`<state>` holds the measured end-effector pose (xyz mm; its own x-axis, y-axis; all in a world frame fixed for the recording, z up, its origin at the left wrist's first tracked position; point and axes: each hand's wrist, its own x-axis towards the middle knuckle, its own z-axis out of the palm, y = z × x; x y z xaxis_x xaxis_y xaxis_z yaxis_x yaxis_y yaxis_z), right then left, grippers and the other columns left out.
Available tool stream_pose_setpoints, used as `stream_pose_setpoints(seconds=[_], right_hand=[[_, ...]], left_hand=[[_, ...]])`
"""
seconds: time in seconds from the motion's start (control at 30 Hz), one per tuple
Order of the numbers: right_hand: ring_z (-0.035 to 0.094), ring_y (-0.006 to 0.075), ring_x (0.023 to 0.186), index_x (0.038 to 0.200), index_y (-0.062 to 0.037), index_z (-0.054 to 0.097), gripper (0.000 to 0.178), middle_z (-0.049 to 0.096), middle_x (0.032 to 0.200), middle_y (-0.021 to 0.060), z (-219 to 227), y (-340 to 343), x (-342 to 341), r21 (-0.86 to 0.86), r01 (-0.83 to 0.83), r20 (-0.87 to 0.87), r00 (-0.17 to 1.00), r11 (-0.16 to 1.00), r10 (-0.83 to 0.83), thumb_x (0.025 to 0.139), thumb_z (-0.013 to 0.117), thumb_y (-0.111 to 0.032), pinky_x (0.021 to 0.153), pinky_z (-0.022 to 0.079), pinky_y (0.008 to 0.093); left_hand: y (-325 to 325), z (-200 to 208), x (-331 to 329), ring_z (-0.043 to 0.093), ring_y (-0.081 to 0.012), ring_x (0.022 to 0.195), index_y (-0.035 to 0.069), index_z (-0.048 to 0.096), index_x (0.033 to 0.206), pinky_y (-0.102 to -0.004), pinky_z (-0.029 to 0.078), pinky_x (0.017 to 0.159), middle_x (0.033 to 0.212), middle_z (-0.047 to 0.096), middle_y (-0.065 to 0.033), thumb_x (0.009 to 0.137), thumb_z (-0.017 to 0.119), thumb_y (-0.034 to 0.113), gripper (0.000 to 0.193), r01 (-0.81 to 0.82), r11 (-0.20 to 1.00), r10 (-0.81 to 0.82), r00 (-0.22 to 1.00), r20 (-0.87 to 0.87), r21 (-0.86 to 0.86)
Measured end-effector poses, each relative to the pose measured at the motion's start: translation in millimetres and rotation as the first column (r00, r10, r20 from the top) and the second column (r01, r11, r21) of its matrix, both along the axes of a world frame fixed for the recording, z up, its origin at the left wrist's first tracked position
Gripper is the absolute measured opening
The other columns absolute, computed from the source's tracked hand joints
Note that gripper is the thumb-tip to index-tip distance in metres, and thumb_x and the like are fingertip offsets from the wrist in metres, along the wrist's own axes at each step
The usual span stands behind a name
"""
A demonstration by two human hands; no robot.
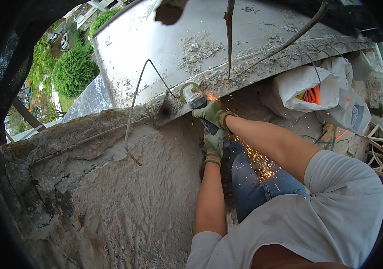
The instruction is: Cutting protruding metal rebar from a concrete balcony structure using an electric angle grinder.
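An angle grinder (195, 99) with a pale round guard runs at the broken concrete edge (155, 110). My right hand (210, 113), in a green-grey work glove, is wrapped round its front part, close behind the guard. Lower on the dark body, my left hand (214, 144), gloved alike, grips the rear end. Orange sparks (258, 163) fly from the disc and stream down past my right forearm toward my jeans (249, 179). The exact spot of the cut is hidden behind the guard and glare.
Bent rebar (133, 101) sticks up left of the grinder; more rods (229, 40) rise beyond. A rubble-strewn metal sheet (142, 49) lies past the edge, with greenery (75, 74) far below. White sacks (305, 87), one with orange pieces, stand at right. A rough concrete wall (133, 201) fills the left.
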<state>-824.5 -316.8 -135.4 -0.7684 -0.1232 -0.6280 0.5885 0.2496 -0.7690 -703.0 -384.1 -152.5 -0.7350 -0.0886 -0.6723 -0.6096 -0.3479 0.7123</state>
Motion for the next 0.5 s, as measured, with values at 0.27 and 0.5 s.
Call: stream_pose_setpoints(seconds=[0.27,0.5], right_hand=[[0.066,0.0242,0.092,0.108,-0.0022,0.069,0.056,0.070,0.101,0.0143,9,-2,1,0.001,0.054,-0.020,0.998,0.999,-0.054,0.063,0.082,-0.033,0.083,0.052,0.0348],[0.067,0.0244,0.093,0.107,-0.0032,0.069,0.055,0.070,0.101,0.0148,-11,1,-1,-0.015,0.013,0.008,1.000,1.000,-0.013,0.063,0.082,-0.033,0.083,0.052,0.0354]], left_hand=[[-6,-22,7,0.063,-0.0172,0.065,0.007,0.050,0.123,-0.0314,0.053,0.053,0.091,0.064,-0.0046,0.083,0.069,0.008,0.044,0.016,1.000,-0.017,0.998,-0.065,-0.020],[2,0,-2,0.063,-0.0161,0.069,0.006,0.051,0.123,-0.0308,0.053,0.056,0.094,0.065,-0.0038,0.083,0.070,0.009,0.044,0.003,1.000,-0.002,1.000,0.027,-0.017]])
